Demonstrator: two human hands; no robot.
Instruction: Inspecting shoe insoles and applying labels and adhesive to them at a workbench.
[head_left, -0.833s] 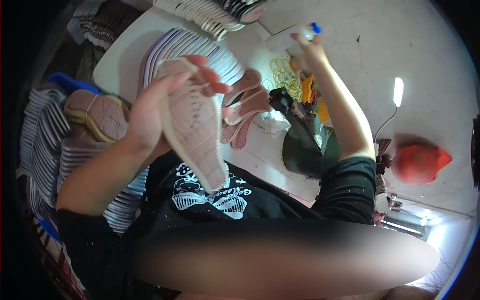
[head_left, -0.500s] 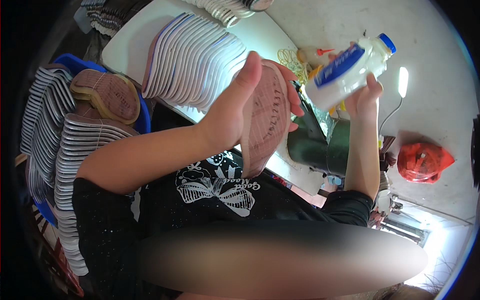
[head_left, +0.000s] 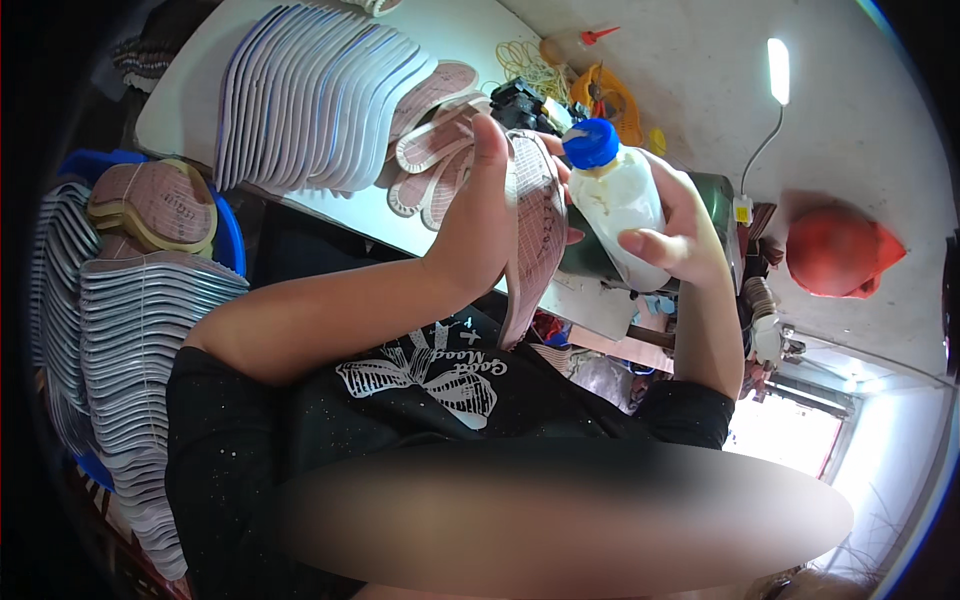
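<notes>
My left hand (head_left: 468, 225) is closed on a pinkish shoe insole (head_left: 540, 225) with a grid pattern and dark markings, held upright on edge, its thumb on the near side. My right hand (head_left: 680, 225) grips a translucent white plastic bottle (head_left: 625, 205) with a blue cap (head_left: 591, 144). The bottle leans so that its cap points up and to the left, close to the left fingertips; whether they touch I cannot tell. Behind my left hand, several pinkish insoles (head_left: 430, 140) lie spread on the white table (head_left: 185, 110).
A long row of pale insoles (head_left: 315, 100) stands on the table. At left, a blue basket (head_left: 232, 235) holds stacked insoles (head_left: 145, 310). Beyond the bottle are a dark green cylinder (head_left: 715, 200), an orange basket (head_left: 625, 100), a lit lamp (head_left: 778, 72) and a red bag (head_left: 840, 250).
My right hand has brought the bottle down and left toward the insole, and its cap now points left instead of right. The insole is turned more edge-on. The view has shifted.
</notes>
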